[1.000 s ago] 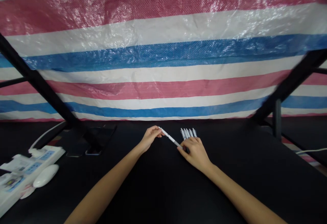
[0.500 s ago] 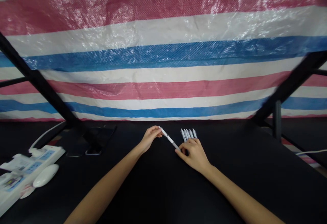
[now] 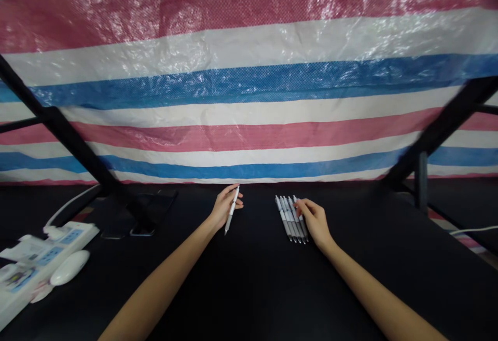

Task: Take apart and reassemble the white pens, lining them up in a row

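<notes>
My left hand (image 3: 224,207) is closed on a white and grey click pen (image 3: 232,210), pinched between thumb and fingers. The pen slants, its white clicker end up and its tip pointing down toward me. To the right, several matching pens (image 3: 288,219) lie side by side on the black table, tips toward me. My right hand (image 3: 314,220) is at the right end of this row, its thumb and fingers pinched at the upper part of the outermost pen (image 3: 299,215). Its fingers partly cover that pen.
A white power strip (image 3: 46,263) with plugs and a white mouse-shaped object (image 3: 70,267) sit at left. Black slanted frame bars (image 3: 83,146) stand on both sides. A dark flat device (image 3: 142,214) lies behind the left bar. A striped plastic sheet (image 3: 249,138) hangs at the back.
My right hand has let go of the lower end of the held pen and moved right to the row. In my left hand, the pen has swung more upright, its tip now toward me.
</notes>
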`<state>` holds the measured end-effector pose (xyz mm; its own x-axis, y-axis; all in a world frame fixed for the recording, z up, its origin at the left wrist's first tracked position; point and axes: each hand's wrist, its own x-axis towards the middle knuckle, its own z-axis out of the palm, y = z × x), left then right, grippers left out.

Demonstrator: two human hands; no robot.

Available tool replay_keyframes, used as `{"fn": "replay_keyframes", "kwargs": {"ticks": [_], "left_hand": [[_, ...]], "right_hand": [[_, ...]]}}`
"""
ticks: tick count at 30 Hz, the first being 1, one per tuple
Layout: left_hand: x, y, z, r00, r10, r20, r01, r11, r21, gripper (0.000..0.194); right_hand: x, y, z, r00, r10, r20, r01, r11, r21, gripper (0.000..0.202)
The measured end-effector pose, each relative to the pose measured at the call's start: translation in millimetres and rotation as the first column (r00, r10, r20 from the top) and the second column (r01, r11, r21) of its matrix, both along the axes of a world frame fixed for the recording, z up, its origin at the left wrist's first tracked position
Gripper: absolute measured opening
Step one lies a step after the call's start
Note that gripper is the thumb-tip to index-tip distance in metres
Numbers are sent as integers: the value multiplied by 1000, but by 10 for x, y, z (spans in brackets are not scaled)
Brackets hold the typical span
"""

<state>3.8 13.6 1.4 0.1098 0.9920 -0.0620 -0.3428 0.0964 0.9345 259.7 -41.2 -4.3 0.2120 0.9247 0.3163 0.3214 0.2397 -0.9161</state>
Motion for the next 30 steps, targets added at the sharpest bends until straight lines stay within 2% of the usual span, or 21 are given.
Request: {"fn": "replay_keyframes", "kwargs": {"ticks": [3,6,21,30], "left_hand": [[7,1,12,1000,28,-1,-28,999,-17,35],[12,9,17,999,34,-9,-34,999,-38,30],[-15,94,-51,989,123,87,-114,988,-100,13],[-24,97,-74,990,99,102,-89,992,-94,13]], "right_hand": [[15,36,-32,994,-27,-109,25,999,-21,40],[13,46,-42,988,-31,-150,26,999,-33,40],[22,75,-56,975,-40,-220,35,999,-28,44],[30,76,-76,979,-45,-199,40,999,-29,44]]}}
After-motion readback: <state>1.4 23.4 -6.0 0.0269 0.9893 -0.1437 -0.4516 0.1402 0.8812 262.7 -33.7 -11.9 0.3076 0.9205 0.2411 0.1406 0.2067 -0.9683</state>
